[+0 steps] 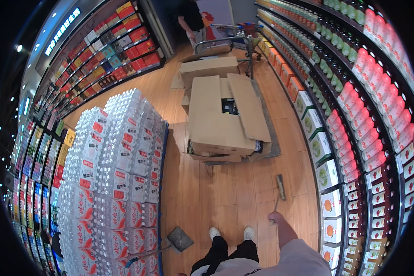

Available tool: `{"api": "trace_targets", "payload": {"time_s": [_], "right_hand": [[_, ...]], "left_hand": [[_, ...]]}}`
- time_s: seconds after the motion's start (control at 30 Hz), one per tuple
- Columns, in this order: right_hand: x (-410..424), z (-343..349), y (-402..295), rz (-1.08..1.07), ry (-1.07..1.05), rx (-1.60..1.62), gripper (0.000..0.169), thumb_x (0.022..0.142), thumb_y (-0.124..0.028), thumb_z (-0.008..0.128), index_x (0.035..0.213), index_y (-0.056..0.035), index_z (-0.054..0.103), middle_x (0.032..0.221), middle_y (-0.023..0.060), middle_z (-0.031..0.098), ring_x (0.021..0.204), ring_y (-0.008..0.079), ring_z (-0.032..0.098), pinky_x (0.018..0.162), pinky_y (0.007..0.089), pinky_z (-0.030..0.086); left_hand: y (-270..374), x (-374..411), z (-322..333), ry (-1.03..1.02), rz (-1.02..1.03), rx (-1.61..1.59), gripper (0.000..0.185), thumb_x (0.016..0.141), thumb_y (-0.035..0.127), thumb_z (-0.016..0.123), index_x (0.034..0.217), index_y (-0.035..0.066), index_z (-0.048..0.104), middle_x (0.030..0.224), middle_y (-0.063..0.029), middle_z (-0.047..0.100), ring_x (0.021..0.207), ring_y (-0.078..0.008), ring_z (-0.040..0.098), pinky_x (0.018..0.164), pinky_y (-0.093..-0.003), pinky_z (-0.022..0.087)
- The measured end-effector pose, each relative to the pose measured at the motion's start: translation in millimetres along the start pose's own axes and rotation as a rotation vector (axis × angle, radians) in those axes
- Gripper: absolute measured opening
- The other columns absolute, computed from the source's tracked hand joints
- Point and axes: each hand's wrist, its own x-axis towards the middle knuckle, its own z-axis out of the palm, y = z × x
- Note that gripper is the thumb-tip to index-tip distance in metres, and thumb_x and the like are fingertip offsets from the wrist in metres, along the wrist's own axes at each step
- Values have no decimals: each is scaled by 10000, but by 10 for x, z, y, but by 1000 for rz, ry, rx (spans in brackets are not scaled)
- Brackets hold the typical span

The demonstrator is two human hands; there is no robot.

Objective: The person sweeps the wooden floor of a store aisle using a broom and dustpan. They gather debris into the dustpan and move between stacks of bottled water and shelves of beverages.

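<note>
My right hand [275, 217] is closed around the handle of a broom [280, 187], whose narrow head lies over the wood floor, ahead and to the right of my shoes. On the left, a long-handled dustpan [180, 239] is by the foot of the bottled-water stack; its handle runs back to the lower left and ends in a blue-green grip. Only a sliver of my left hand [182, 274] shows at the bottom edge, apart from the dustpan's visible handle, and its fingers are hidden. Both white shoes point forward on the floor.
Shrink-wrapped water bottles [124, 165] rise on the left. Ahead, opened cardboard boxes [215, 117] sit on a flat cart [274, 138]. Bottle shelves [362, 127] line the right, with cartons [327, 176] below. A person [191, 20] stands beyond the boxes, near a shopping cart [239, 31].
</note>
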Motion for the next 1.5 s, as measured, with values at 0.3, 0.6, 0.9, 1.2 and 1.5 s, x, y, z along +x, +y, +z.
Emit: {"api": "trace_targets", "payload": {"time_s": [0.3,0.6,0.9,1.2,1.5], "right_hand": [[-734,1175,-868,-93,-236,-227,153,633,-159,542,628,-9,577,574,102,536,507,181,522,433,319,411],[-875,730,-463,32,-290,488,141,676,-83,587,583,-23,500,472,60,465,388,164,455,364,281,373],[-684,402,-965,8,16,150,122,604,-104,567,532,-15,525,492,99,505,414,187,486,380,311,378],[-513,1656,-1490,-38,-186,-156,104,599,-101,533,612,-1,557,611,132,554,510,197,525,424,326,401],[-809,700,-726,-41,-296,521,153,638,-104,589,539,-25,502,464,77,460,364,164,441,326,307,347]], "left_hand": [[-254,581,-465,-93,-33,-106,200,766,189,479,780,12,569,655,-83,583,500,-183,555,440,-270,429],[393,1296,-1082,-14,126,-205,173,778,166,461,792,13,541,592,-78,536,454,-200,514,399,-266,380],[-726,1379,-868,-112,645,1153,190,739,197,500,776,30,583,691,-62,595,601,-204,569,528,-335,452],[-839,875,-448,-141,57,334,187,763,183,458,795,36,570,702,-72,586,593,-194,566,506,-312,444],[222,1171,-687,-401,67,-309,149,806,197,391,821,76,477,670,-79,499,555,-214,528,420,-303,387]]}}
